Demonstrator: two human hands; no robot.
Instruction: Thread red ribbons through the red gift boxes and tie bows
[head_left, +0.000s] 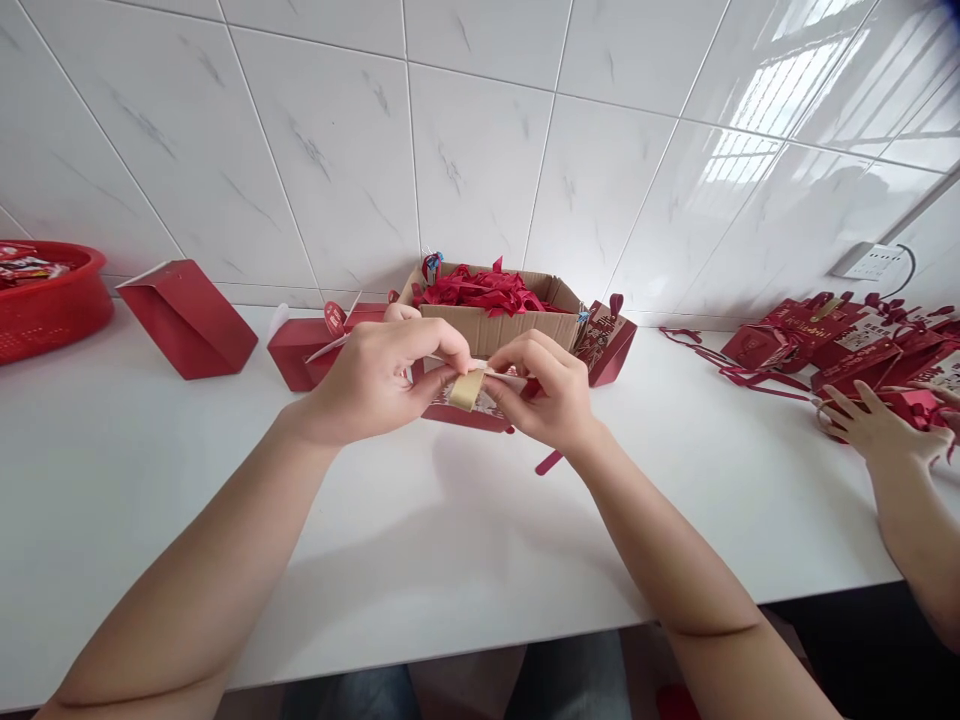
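Observation:
My left hand (401,375) pinches the pale top edge of a red gift box between thumb and fingers. From the other side my right hand (544,385) grips the same top edge, its fingers bent. Between my fingertips a gold ribbon (468,389) makes a loop at the top of the box. Below, the red gift box (476,418) shows its printed front, and my hands cover much of the rest. A dark red ribbon end (549,463) lies on the table by my right wrist.
Behind my hands, a cardboard box (517,326) holds red ribbons (487,288). Red boxes (199,325) stand left, beside a red plastic basket (75,308) of small packets. Another printed box (604,342) stands right. Farther right, a co-worker's hand (877,425) is near several finished-looking boxes (832,345).

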